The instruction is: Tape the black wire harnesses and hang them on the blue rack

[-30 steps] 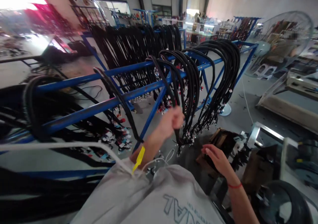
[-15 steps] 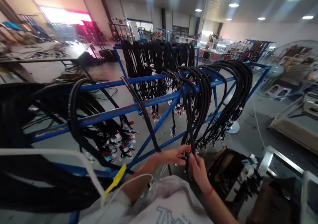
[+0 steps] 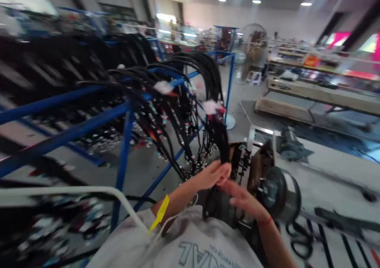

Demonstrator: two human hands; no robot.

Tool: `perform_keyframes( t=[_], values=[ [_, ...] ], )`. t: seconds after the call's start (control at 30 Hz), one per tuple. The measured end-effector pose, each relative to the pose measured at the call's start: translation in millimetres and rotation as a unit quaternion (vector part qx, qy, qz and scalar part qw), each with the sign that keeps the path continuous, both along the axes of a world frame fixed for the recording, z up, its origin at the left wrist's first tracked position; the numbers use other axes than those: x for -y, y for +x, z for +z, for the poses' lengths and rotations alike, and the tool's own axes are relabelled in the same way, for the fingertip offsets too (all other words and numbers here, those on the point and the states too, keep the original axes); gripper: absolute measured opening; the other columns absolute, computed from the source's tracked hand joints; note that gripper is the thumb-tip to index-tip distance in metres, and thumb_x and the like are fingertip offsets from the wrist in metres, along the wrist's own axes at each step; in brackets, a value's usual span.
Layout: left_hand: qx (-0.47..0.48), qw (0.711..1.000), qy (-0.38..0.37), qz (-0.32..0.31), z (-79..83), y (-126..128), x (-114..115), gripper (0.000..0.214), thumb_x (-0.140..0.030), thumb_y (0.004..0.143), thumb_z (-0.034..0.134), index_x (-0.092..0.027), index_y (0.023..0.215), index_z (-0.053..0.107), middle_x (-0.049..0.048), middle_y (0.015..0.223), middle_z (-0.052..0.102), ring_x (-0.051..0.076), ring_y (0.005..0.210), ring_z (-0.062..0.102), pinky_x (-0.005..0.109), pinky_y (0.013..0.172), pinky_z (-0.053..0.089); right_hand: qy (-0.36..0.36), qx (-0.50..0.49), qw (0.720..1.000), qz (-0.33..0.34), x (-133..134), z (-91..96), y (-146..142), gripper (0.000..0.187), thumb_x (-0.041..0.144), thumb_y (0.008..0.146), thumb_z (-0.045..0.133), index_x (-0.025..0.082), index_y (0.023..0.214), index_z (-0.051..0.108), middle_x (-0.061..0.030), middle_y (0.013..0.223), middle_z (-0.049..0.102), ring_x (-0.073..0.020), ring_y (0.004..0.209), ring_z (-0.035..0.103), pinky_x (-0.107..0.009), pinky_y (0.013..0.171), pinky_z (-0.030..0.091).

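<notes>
My left hand [image 3: 214,174] is closed around the lower end of a black cable harness [image 3: 222,143] with white and red connectors near its top. That harness hangs off the blue steel rack [image 3: 89,121], which carries many more black harnesses [image 3: 178,97]. My right hand [image 3: 241,197] sits just below and right of the left one, blurred, fingers stretched toward the same cable end. I cannot tell whether the right hand touches the cable.
A machine with a round black wheel [image 3: 277,192] and a brown box stands right of my hands. Long workbenches [image 3: 320,95] run at the right. A standing fan [image 3: 252,50] is farther back. A white tube rail [image 3: 89,191] crosses low at the left.
The view has swung to the right and blurred. My hands stay together on the harness end, which now rises upright from my left hand in front of the machine.
</notes>
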State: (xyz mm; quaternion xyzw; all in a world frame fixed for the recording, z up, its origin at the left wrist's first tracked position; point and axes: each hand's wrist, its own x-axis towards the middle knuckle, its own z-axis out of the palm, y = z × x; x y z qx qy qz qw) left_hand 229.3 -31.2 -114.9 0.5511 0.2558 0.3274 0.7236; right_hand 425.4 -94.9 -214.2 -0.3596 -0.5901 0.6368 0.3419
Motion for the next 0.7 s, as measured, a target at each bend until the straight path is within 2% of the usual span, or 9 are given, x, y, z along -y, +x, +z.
perform_keyframes(
  t=[0.07, 0.17, 0.27, 0.33, 0.37, 0.43, 0.5, 0.6, 0.7],
  values=[
    [-0.035, 0.992, -0.038, -0.119, -8.2, 39.5, 16.6, 0.059, -0.075, 0.078, 0.054, -0.018, 0.069, 0.042, -0.0085, 0.053, 0.032, 0.004, 0.043, 0.028, 0.018, 0.039, 0.019, 0.022, -0.173, 0.977, -0.121, -2.1, 37.2, 15.7, 0.075, 0.068, 0.071, 0.072, 0.023, 0.129, 0.058, -0.012, 0.126, 0.06, -0.0313, 0.116, 0.055, -0.046, 0.102, 0.041],
    [0.005, 0.95, -0.133, -0.281, -12.8, 81.3, 28.5, 0.056, -0.071, 0.076, 0.061, -0.017, 0.073, 0.045, -0.0088, 0.056, 0.029, 0.004, 0.043, 0.023, 0.018, 0.037, 0.014, 0.052, -0.328, 0.905, -0.267, 7.3, 68.0, 33.6, 0.05, 0.062, 0.077, 0.069, 0.026, 0.111, 0.066, -0.0064, 0.098, 0.066, -0.0251, 0.094, 0.062, -0.039, 0.088, 0.05],
    [0.038, 0.835, -0.242, -0.492, -23.3, 112.4, 35.2, 0.052, -0.066, 0.071, 0.068, -0.017, 0.077, 0.05, -0.0072, 0.056, 0.03, 0.005, 0.041, 0.018, 0.02, 0.034, 0.01, 0.086, -0.463, 0.848, -0.244, 28.7, 78.9, 43.2, 0.046, 0.054, 0.073, 0.078, 0.026, 0.105, 0.062, 0.0027, 0.069, 0.055, -0.0141, 0.056, 0.055, -0.027, 0.059, 0.053],
    [0.04, 0.762, -0.299, -0.573, -37.0, 129.3, 42.7, 0.052, -0.066, 0.068, 0.068, -0.018, 0.079, 0.052, -0.0083, 0.054, 0.025, 0.005, 0.039, 0.01, 0.02, 0.032, 0.003, 0.128, -0.532, 0.817, -0.185, 41.6, 86.9, 45.7, 0.036, 0.053, 0.079, 0.072, 0.025, 0.098, 0.059, 0.0095, 0.053, 0.041, -0.0083, 0.037, 0.037, -0.02, 0.042, 0.044],
    [0.037, 0.745, -0.316, -0.586, -44.3, 135.5, 46.2, 0.052, -0.067, 0.068, 0.066, -0.019, 0.081, 0.052, -0.0093, 0.053, 0.021, 0.005, 0.039, 0.006, 0.02, 0.032, 0.001, 0.143, -0.543, 0.808, -0.18, 45.8, 91.8, 46.0, 0.029, 0.052, 0.086, 0.066, 0.025, 0.092, 0.057, 0.0116, 0.049, 0.035, -0.0068, 0.032, 0.029, -0.018, 0.037, 0.039],
    [0.017, 0.76, -0.311, -0.571, -55.8, 141.8, 47.8, 0.053, -0.071, 0.069, 0.062, -0.02, 0.081, 0.051, -0.0104, 0.054, 0.016, 0.005, 0.04, 0.002, 0.019, 0.033, 0.001, 0.143, -0.505, 0.811, -0.26, 48.5, 99.9, 44.8, 0.027, 0.048, 0.095, 0.056, 0.024, 0.083, 0.052, 0.0123, 0.046, 0.031, -0.0056, 0.03, 0.022, -0.015, 0.034, 0.032],
    [-0.025, 0.825, -0.223, -0.518, -60.2, 140.4, 38.1, 0.052, -0.07, 0.074, 0.059, -0.019, 0.083, 0.051, -0.0091, 0.056, 0.022, 0.005, 0.041, 0.011, 0.018, 0.036, 0.011, 0.123, -0.407, 0.797, -0.428, 44.6, 100.4, 40.9, 0.029, 0.043, 0.094, 0.058, 0.022, 0.077, 0.049, 0.0106, 0.049, 0.035, -0.0055, 0.033, 0.026, -0.016, 0.036, 0.033],
    [-0.097, 0.91, 0.03, -0.403, -57.3, 129.6, 6.2, 0.046, -0.061, 0.081, 0.06, -0.017, 0.092, 0.055, -0.003, 0.068, 0.044, 0.009, 0.056, 0.037, 0.019, 0.048, 0.031, 0.113, -0.277, 0.715, -0.631, 34.4, 85.5, 32.9, 0.034, 0.043, 0.085, 0.071, 0.022, 0.074, 0.048, 0.0083, 0.054, 0.042, -0.0079, 0.042, 0.04, -0.02, 0.047, 0.044],
    [-0.156, 0.867, 0.17, -0.442, -55.8, 112.3, -31.2, 0.044, -0.059, 0.086, 0.053, -0.016, 0.089, 0.057, -0.0004, 0.073, 0.05, 0.012, 0.066, 0.042, 0.022, 0.057, 0.036, 0.106, -0.271, 0.652, -0.7, 35.9, 70.0, 29.8, 0.036, 0.047, 0.075, 0.078, 0.022, 0.081, 0.053, 0.0057, 0.064, 0.05, -0.0116, 0.055, 0.051, -0.027, 0.06, 0.051]
  ],
)
